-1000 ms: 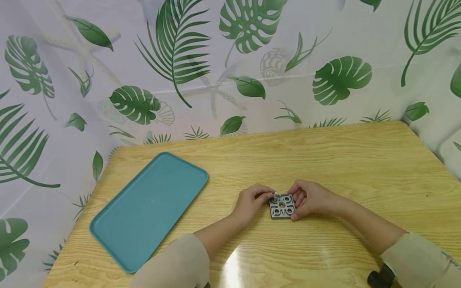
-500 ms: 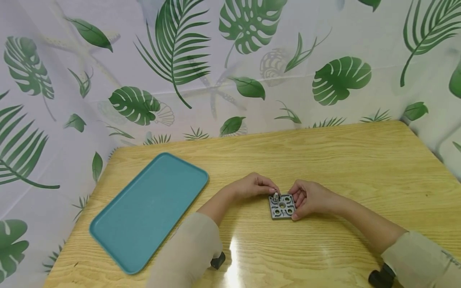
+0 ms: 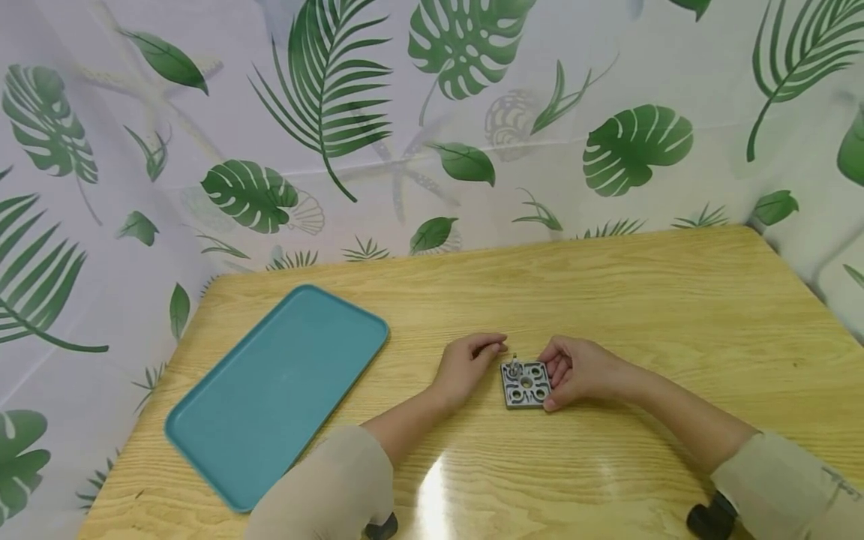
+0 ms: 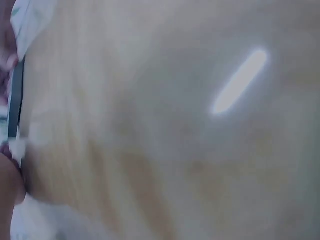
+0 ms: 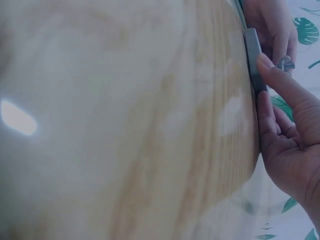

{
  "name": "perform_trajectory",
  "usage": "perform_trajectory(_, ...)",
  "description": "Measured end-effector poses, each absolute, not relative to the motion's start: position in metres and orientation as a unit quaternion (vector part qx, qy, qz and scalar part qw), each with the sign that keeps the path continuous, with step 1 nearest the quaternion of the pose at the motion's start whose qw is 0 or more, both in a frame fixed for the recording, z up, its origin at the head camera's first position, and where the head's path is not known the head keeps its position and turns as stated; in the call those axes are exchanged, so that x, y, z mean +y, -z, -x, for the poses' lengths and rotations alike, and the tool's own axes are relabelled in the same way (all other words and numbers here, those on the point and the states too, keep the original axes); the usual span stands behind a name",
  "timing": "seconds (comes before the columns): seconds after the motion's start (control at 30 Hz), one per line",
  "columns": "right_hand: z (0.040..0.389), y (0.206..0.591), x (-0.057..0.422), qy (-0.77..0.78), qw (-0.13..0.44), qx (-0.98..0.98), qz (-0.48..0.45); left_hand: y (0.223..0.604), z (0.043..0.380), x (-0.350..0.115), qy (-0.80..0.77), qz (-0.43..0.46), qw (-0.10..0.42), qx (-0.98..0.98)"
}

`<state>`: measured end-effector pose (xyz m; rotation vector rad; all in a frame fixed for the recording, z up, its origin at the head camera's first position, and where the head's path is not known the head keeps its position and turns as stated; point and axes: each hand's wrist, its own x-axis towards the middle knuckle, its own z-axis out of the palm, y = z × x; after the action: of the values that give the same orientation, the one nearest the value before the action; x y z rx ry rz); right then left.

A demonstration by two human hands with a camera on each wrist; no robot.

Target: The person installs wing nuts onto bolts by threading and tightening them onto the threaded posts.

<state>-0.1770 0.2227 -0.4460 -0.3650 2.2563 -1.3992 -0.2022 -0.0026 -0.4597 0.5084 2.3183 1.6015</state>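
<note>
In the head view a square grey metal plate [image 3: 532, 387] with several round holes lies on the wooden table. A small screw-like metal piece [image 3: 515, 367] stands up at its far left corner; the right wrist view shows this metal piece [image 5: 286, 65] with wing-like parts. My right hand [image 3: 582, 370] grips the plate's right side between thumb and fingers. Just left of the far left corner is my left hand [image 3: 464, 364], apart from the plate, fingers loosely bent, nothing seen in them. The left wrist view is blurred and catches the plate's dark edge [image 4: 16, 100].
A teal rectangular tray [image 3: 283, 390] lies on the left part of the wooden table [image 3: 607, 292]. Behind the table hangs a white leaf-patterned cloth [image 3: 378, 180], which also covers the left side. A bright light reflection shows on the front tabletop.
My left hand was at the small metal piece, shifted behind it, and has now let go and drawn back left. My right hand and the plate have stayed in place.
</note>
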Motion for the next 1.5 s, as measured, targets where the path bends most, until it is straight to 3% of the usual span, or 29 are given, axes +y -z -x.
perform_trajectory(0.17, 0.179, 0.447, 0.222, 0.505, 0.228, 0.822, 0.132, 0.457, 0.165, 0.007, -0.623, -0.045, 0.063, 0.778)
perform_trajectory(0.33, 0.179, 0.449, 0.224, 0.504, 0.223, 0.823, 0.139, 0.456, 0.146, 0.018, -0.665, 0.01, 0.046, 0.745)
perform_trajectory(0.47, 0.178, 0.449, 0.224, 0.507, 0.225, 0.82, 0.141, 0.457, 0.145, 0.023, -0.671, 0.023, 0.04, 0.74)
perform_trajectory(0.93, 0.177, 0.445, 0.223, 0.51, 0.226, 0.818, 0.14, 0.462, 0.153, 0.019, -0.636, -0.058, 0.013, 0.769)
perform_trajectory(1.13, 0.178, 0.445, 0.223, 0.504, 0.225, 0.822, 0.14, 0.466, 0.186, 0.004, -0.588, -0.143, 0.107, 0.789)
perform_trajectory(1.37, 0.18, 0.444, 0.225, 0.503, 0.228, 0.822, 0.14, 0.455, 0.234, -0.007, -0.554, -0.233, 0.321, 0.732)
perform_trajectory(1.5, 0.18, 0.446, 0.223, 0.507, 0.236, 0.817, 0.141, 0.45, 0.249, -0.006, -0.525, -0.242, 0.397, 0.713)
